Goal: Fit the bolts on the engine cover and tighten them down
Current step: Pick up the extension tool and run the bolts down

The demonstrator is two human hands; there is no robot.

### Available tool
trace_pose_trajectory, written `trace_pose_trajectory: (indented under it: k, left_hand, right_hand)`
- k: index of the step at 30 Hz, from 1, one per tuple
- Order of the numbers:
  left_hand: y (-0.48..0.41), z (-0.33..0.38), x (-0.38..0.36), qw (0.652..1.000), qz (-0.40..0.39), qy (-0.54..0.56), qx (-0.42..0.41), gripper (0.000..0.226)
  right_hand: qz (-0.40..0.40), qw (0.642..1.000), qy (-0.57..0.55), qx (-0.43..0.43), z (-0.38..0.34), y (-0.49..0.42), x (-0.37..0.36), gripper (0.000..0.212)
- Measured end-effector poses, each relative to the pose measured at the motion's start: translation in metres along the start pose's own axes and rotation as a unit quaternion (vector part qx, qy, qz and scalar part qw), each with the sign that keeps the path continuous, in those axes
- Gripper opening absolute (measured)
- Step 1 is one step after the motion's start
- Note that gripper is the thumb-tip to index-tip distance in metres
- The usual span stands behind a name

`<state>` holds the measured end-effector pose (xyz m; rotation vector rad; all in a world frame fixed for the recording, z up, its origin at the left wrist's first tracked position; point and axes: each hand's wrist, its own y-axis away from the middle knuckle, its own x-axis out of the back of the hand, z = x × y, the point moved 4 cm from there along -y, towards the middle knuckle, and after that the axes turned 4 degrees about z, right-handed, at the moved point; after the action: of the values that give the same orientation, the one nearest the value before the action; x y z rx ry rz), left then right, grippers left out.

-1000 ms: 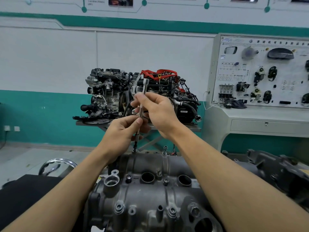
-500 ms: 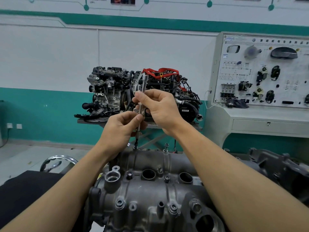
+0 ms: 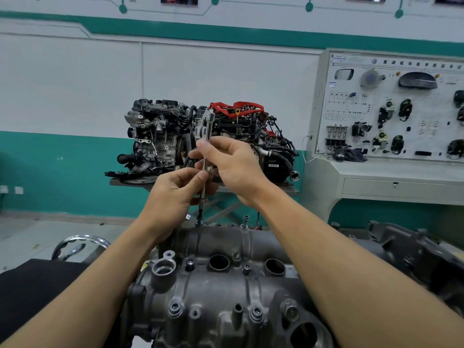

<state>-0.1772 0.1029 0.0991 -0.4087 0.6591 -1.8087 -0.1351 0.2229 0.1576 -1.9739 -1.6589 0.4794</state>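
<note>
The left hand (image 3: 173,194) pinches the lower shaft of a long, slim silver metal driver bar (image 3: 207,136) between thumb and curled fingers. The bar stands nearly upright, its dark tip on a small dark bolt (image 3: 200,221) at the far edge of the grey cast-metal engine cover (image 3: 221,295). The right hand (image 3: 234,167) pinches the shaft higher up with its fingertips. Further right, a second dark bolt (image 3: 246,220) stands proud of that same edge

R hand (image 3: 236,167) fingers (image 3: 218,143) slightly lower on ext. bar (image 3: 209,126)
</note>
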Motion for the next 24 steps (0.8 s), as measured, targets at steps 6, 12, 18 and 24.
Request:
trace_pose_trajectory:
  k: [6, 12, 18, 24]
  left_hand:
    - [-0.0012, -0.0016, -0.0031, 1.000, -0.025, 0.005, 0.019, 0.031]
    - [0.0008, 0.0025, -0.0009, 1.000, 0.004, 0.013, -0.003, 0.030]
    - [0.0007, 0.0002, -0.0029, 1.000, -0.013, 0.002, 0.001, 0.025]
    - [0.0012, 0.0030, -0.0004, 1.000, 0.008, -0.001, -0.023, 0.028]
  right_hand:
    - [-0.019, 0.999, 0.006, -0.027, -0.0009, 0.0002, -0.0015, 0.026]
    - [0.066, 0.995, 0.066, 0.041, -0.0033, 0.0008, 0.0053, 0.021]
    - [-0.006, 1.000, 0.004, -0.009, -0.0035, 0.0008, -0.0015, 0.022]
    - [0.069, 0.995, 0.057, 0.047, -0.0013, 0.0009, 0.0008, 0.013]
